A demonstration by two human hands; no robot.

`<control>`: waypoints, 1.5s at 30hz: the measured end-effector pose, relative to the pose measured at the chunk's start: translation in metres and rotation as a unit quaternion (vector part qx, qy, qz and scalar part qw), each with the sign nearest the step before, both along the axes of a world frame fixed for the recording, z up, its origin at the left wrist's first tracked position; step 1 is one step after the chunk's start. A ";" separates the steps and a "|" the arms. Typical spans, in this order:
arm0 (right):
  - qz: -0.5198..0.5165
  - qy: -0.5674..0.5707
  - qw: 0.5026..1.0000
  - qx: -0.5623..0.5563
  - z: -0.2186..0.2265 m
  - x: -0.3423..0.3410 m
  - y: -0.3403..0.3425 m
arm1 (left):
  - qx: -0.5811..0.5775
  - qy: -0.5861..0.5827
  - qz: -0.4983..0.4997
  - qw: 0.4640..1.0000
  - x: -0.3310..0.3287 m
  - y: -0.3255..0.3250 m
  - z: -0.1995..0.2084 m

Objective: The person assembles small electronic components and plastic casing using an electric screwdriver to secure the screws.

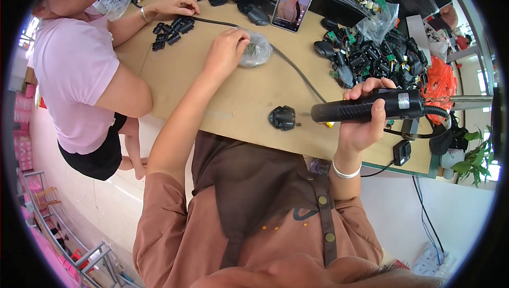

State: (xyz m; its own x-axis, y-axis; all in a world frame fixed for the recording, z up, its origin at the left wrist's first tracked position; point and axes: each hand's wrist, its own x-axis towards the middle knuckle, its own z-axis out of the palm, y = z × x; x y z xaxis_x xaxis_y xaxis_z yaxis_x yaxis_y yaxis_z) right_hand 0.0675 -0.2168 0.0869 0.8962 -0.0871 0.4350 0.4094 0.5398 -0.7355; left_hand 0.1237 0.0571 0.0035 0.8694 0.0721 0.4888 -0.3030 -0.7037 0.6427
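Pale flooring (101,208) shows at the left, below a tan workbench (249,99) that spans the view. Far left, a co-worker in a pink top (79,60) leans at the bench, one hand (183,6) on its surface beside a small cluster of black parts (172,32). A dark cable (214,22) runs from near that hand, passes behind the clear plastic bag and slants down toward the right.

Next comes the person's left hand (227,48), its fingers bent inward at the near left edge of the clear plastic bag (259,54), which holds many tiny pieces. Whether the fingertips pinch one of these, I cannot tell.

Right of centre, near the front edge, a black housing (282,118) lies on the bench, its rounded side to the left. Behind it, farther back, a phone (294,1) stands propped up.

Just right of the housing is the black electric screwdriver (368,108), its long axis nearly level across the view, bit pointing left at the housing; contact is unclear. The right hand (363,115) grasps its barrel, fingers curled over the far side and thumb on the near side. Behind lies a heap of black parts (379,57), then an orange-red bag (441,81).
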 end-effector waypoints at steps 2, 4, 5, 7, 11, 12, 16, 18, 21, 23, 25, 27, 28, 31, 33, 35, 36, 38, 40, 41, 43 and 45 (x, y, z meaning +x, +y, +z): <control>0.001 -0.001 1.000 -0.002 0.000 0.001 0.002 | -0.002 -0.002 0.012 1.000 0.001 0.002 -0.008; 0.002 -0.003 1.000 -0.003 -0.001 0.000 0.003 | -0.006 -0.005 0.019 1.000 0.001 0.003 -0.010; 0.002 -0.001 1.000 0.003 -0.001 0.000 0.003 | -0.009 -0.010 0.025 1.000 0.001 0.003 -0.010; 0.002 0.001 1.000 0.010 -0.001 0.000 0.003 | -0.032 -0.005 0.037 0.999 -0.001 0.002 -0.005; 0.006 -0.011 1.000 0.026 0.001 0.001 0.003 | -0.091 0.020 0.043 0.995 -0.003 0.003 -0.003; 0.008 -0.013 1.000 0.025 0.001 0.001 0.003 | -0.091 0.020 0.043 0.995 -0.006 0.002 -0.001; -0.001 -0.011 0.999 0.047 0.002 0.000 0.004 | -0.297 0.116 -0.012 0.948 -0.034 -0.017 0.015; 0.008 -0.042 0.996 0.072 0.003 -0.002 0.003 | -0.394 0.182 -0.084 0.897 -0.060 -0.035 0.017; 0.025 -0.066 0.994 0.079 0.008 -0.010 0.000 | -0.452 0.328 -0.164 0.813 -0.095 -0.057 0.017; 0.038 -0.071 0.993 0.081 0.009 -0.015 0.001 | -0.483 0.301 -0.184 0.801 -0.109 -0.068 0.001; 0.052 -0.079 0.992 0.088 0.010 -0.020 0.001 | -0.522 0.282 -0.197 0.780 -0.117 -0.077 -0.004; 0.047 -0.083 0.992 0.083 0.012 -0.024 0.004 | -0.545 0.287 -0.207 0.760 -0.122 -0.084 -0.005; 0.043 -0.087 0.992 0.080 0.013 -0.026 0.005 | -0.566 0.290 -0.216 0.741 -0.123 -0.087 -0.005; 0.047 -0.086 0.991 0.087 0.008 -0.025 0.003 | -0.610 0.342 -0.200 0.686 -0.123 -0.091 0.001; 0.052 -0.085 0.991 0.090 0.006 -0.024 0.002 | -0.637 0.370 -0.179 0.652 -0.122 -0.093 0.001; 0.049 -0.076 0.993 0.077 0.004 -0.023 0.004 | -0.656 0.374 -0.199 0.625 -0.123 -0.094 -0.003; 0.052 -0.077 0.993 0.077 0.003 -0.022 0.005 | -0.657 0.378 -0.200 0.621 -0.121 -0.094 -0.004; 0.059 -0.079 0.992 0.077 -0.001 -0.021 0.004 | -0.667 0.376 -0.193 0.614 -0.122 -0.096 -0.005; 0.060 -0.090 0.991 0.076 -0.002 -0.017 0.005 | -0.665 0.373 -0.191 0.619 -0.120 -0.097 0.000; 0.056 -0.091 0.992 0.070 -0.001 -0.017 0.006 | -0.672 0.373 -0.185 0.612 -0.119 -0.097 0.001; 0.051 -0.091 0.992 0.064 0.000 -0.018 0.007 | -0.679 0.374 -0.180 0.605 -0.118 -0.099 0.000; 0.035 -0.094 0.994 0.046 0.000 -0.019 0.008 | -0.689 0.370 -0.179 0.597 -0.118 -0.104 0.001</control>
State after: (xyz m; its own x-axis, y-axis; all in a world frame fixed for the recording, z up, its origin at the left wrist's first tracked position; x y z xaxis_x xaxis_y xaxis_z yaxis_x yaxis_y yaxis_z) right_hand 0.0489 -0.2089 0.0874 0.8051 -0.0749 0.5883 0.4939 0.6339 -0.5952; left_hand 0.0061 -0.0467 0.0049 0.8906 -0.2923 -0.3483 0.4504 0.6727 0.5871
